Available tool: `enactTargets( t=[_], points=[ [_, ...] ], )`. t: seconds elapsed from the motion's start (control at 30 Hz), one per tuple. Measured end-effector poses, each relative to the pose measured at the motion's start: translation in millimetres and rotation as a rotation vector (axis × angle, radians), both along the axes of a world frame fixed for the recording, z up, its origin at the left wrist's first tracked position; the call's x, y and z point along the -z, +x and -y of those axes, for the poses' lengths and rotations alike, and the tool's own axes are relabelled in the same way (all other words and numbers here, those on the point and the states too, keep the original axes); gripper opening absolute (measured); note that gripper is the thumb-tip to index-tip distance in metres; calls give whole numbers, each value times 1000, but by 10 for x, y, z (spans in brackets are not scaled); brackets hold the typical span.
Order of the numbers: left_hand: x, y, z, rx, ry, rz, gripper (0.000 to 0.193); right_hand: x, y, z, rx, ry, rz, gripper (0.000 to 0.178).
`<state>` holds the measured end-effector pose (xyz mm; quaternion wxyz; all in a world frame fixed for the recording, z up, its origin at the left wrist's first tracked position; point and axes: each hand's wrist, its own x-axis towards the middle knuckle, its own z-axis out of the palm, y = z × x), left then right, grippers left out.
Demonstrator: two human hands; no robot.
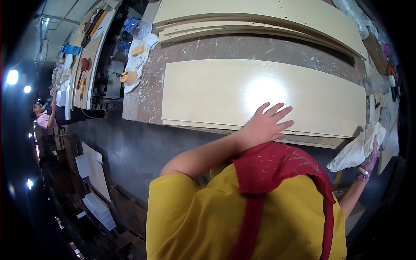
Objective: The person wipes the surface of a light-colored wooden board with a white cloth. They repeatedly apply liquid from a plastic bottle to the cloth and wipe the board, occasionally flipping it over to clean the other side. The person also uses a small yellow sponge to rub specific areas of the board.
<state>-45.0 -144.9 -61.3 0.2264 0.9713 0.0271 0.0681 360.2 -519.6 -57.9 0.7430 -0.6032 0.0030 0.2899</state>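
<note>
A long cream board (208,93) lies flat near the front edge of the worktable, with a bright glare on its top. Fingers spread, my left hand (271,123) rests on the board's near edge. Off the table's right end, my right hand (370,159) grips a crumpled white cloth (356,150). Something pinkish covers that hand, and a band circles the wrist. The cloth hides most of the fingers.
More cream boards (260,13) are stacked on the far side of the paint-spattered worktable (145,102). A plastic jar (376,84) stands at the right end. An orange cup (128,77) sits on a white rag at the left. Another person (47,117) is at a bench far left.
</note>
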Motion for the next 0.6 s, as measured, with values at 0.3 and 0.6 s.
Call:
enactTargets(
  t=[0.3,0.6],
  points=[
    [84,-871,-2143,-601,67,61,44,-373,-201,238,112,27,183,48],
    [-40,-506,-2053,-564,162,-144,32,-273,-475,60,340,-83,200,32]
  ],
)
